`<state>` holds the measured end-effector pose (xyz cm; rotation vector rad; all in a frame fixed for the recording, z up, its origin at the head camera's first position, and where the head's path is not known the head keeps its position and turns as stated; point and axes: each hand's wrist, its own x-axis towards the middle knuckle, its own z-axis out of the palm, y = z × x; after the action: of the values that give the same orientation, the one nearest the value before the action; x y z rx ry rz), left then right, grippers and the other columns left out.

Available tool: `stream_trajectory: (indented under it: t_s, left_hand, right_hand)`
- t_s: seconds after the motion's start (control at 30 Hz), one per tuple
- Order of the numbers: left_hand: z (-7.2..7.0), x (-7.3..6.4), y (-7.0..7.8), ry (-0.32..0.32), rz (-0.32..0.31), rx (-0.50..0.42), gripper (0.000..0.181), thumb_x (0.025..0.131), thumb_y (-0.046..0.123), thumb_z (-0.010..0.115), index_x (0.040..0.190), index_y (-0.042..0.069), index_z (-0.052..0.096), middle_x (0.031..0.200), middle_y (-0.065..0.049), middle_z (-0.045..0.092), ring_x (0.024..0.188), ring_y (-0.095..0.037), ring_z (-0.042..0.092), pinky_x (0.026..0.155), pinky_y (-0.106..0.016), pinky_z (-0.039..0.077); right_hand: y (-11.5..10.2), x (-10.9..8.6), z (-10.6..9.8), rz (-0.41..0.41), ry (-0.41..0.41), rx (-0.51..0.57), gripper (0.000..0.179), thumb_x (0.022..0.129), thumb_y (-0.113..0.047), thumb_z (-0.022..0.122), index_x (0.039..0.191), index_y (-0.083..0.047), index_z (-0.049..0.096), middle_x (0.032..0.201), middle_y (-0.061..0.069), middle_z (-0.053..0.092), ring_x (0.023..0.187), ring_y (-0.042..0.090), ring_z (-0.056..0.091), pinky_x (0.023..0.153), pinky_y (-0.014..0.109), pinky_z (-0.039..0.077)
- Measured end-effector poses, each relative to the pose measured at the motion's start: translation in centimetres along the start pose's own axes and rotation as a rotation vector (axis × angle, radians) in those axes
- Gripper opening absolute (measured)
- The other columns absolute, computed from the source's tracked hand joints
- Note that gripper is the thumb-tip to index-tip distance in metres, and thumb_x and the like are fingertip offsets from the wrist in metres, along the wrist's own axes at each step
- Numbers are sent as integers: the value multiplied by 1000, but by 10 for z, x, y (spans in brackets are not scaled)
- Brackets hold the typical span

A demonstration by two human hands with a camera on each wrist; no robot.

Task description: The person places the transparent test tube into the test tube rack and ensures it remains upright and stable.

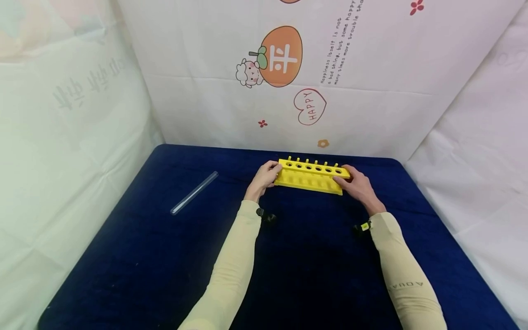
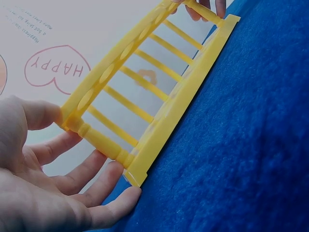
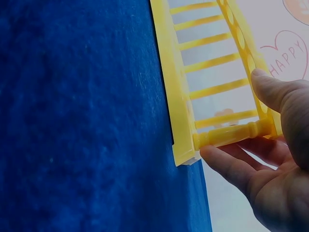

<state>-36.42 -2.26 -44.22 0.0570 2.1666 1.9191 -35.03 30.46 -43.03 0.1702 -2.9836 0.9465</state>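
A yellow test tube rack [image 1: 309,179] with a row of round holes and several upright pegs is at the back of the dark blue table. My left hand [image 1: 264,178] grips its left end; in the left wrist view the thumb is at the top bar and the fingers [image 2: 104,181] lie along the end post and base. At the other end my right hand [image 1: 358,185] holds the rack, its thumb [image 3: 270,89] on the top bar and fingers around the end post. No tubes stand in the holes.
A clear glass-like test tube [image 1: 194,193] lies slantwise on the table to the left of the rack. Behind the table's back edge hangs a white printed cloth [image 1: 206,110], with more white cloth at both sides.
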Motion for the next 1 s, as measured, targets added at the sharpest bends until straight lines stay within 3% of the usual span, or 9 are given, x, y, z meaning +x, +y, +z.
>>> stream_trajectory:
  t_s: [1.0]
  left_hand:
    - [-18, -5, -1, 12, -8, -34, 41, 100, 42, 52, 136, 22, 52, 133, -11, 54, 123, -30, 54, 101, -48, 48]
  right_hand:
    - [-12, 10, 10, -36, 4, -23, 72, 95, -59, 53, 146, -10, 40, 121, 19, 56, 96, 31, 52, 79, 40, 43]
